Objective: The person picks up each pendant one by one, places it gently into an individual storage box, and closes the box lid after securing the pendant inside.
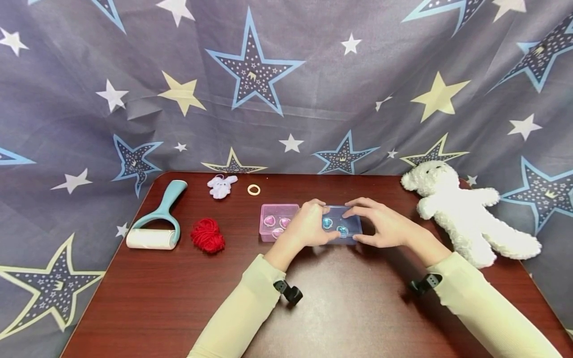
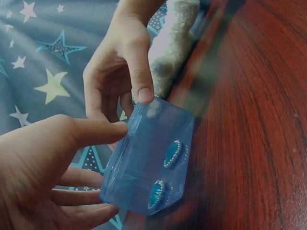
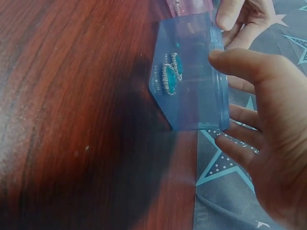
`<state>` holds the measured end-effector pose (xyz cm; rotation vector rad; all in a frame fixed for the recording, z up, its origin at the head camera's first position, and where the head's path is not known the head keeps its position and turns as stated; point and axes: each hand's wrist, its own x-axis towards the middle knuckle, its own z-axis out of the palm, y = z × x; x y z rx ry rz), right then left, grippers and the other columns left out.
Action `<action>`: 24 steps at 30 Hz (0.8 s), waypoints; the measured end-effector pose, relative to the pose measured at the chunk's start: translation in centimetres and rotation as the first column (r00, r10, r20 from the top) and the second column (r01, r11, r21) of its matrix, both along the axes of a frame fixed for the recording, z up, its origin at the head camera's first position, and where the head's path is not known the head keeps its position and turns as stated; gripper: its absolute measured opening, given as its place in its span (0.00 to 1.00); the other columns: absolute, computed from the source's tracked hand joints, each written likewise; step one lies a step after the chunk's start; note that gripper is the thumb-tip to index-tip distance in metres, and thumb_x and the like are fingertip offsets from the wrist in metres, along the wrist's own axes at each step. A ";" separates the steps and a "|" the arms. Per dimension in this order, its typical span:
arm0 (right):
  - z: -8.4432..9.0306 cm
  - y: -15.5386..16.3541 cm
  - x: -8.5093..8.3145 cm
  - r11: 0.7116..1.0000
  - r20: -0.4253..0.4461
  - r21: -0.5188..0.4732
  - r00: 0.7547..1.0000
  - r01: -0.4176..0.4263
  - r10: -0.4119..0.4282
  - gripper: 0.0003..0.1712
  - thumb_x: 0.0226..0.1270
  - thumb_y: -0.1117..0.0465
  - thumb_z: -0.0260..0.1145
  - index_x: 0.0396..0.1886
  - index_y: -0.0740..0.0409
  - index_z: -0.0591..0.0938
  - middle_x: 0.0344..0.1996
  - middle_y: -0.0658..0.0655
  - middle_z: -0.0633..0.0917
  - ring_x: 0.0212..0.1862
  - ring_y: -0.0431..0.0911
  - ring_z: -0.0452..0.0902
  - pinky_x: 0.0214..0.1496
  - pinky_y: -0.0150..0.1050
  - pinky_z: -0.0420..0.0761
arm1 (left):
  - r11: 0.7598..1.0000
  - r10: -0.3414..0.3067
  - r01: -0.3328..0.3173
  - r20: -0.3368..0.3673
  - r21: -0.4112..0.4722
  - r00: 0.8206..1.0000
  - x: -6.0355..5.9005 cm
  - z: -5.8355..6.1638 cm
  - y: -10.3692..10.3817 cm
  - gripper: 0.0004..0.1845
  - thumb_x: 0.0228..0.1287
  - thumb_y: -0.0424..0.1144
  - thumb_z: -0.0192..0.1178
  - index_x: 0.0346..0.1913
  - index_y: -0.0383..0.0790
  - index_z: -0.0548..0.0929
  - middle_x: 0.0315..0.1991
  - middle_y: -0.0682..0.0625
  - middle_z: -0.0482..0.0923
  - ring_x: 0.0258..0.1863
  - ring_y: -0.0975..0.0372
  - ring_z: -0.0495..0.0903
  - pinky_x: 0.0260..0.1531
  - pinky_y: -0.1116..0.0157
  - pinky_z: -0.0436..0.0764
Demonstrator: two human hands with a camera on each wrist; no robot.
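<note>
A see-through blue plastic box (image 1: 335, 213) stands on the table with two blue gems in pearly rims (image 1: 342, 230) inside. My left hand (image 1: 309, 223) grips its left end, thumb on the near edge of the top and fingers at the far side. At the right end my right hand (image 1: 382, 223) holds it the same way. In the left wrist view the blue box (image 2: 153, 143) has a rim seam under the left thumb; its lid looks closed. A pink box (image 1: 267, 237) holding several pink gems (image 1: 269, 220) is directly left, partly hidden by my left hand.
Farther left lie a red yarn ball (image 1: 208, 235) and a lint roller (image 1: 150, 238) with a blue handle. A small white plush toy (image 1: 221, 187) and a pale ring (image 1: 253, 190) are near the back edge. A white teddy bear (image 1: 461, 211) lies at the right.
</note>
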<state>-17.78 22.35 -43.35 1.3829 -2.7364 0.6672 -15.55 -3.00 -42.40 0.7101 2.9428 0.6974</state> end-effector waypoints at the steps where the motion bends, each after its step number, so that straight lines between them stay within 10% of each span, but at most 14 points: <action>1: 0.0 0.0 0.0 1.000 0.004 0.001 1.000 0.000 0.000 0.27 0.60 0.53 0.80 0.60 0.49 0.85 0.67 0.60 0.80 0.67 0.51 0.79 0.66 0.52 0.82 | 1.000 -0.006 0.006 -0.010 0.003 1.000 0.0 0.0 0.0 0.37 0.56 0.55 0.79 0.64 0.35 0.86 0.66 0.41 0.84 0.68 0.52 0.82 0.67 0.57 0.82; 24: 0.1 0.0 -0.3 1.000 0.003 -0.003 1.000 -0.011 0.011 0.26 0.58 0.56 0.83 0.58 0.48 0.88 0.66 0.62 0.80 0.63 0.52 0.82 0.63 0.54 0.84 | 0.999 0.033 -0.034 0.060 0.018 0.998 0.2 0.0 0.2 0.38 0.59 0.54 0.80 0.67 0.35 0.84 0.69 0.42 0.80 0.69 0.52 0.80 0.69 0.60 0.80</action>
